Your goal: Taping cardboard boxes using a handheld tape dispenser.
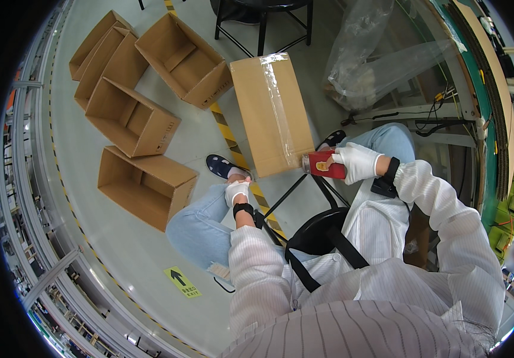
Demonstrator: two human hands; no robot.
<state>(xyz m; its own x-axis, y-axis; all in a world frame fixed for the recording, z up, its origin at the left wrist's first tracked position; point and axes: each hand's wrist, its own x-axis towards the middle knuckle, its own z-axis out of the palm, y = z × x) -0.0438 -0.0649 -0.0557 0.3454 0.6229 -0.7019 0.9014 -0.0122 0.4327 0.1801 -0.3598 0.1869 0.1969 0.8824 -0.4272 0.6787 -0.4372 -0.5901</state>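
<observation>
Grey workshop floor (pixel 119 256), banded with yellow-and-black striped marking (pixel 227 132), spreads around a taped carton (pixel 254 119) in front of a seated worker. At the taped carton's near right corner, the right hand (pixel 355 162), in a white glove, has its fingers clamped on a boxy red tape dispenser (pixel 327 164). The left hand (pixel 238 190), likewise gloved, hangs left of the carton's near end; whether its bare fingertips pinch anything cannot be told. Glossy, wrinkled clear tape (pixel 278 95) runs along the carton's top seam, so that face looks done; matte brown open cartons (pixel 128 116) to its left appear left unsealed. Filmy, crumpled plastic sheeting (pixel 358 65) hangs to its right.
</observation>
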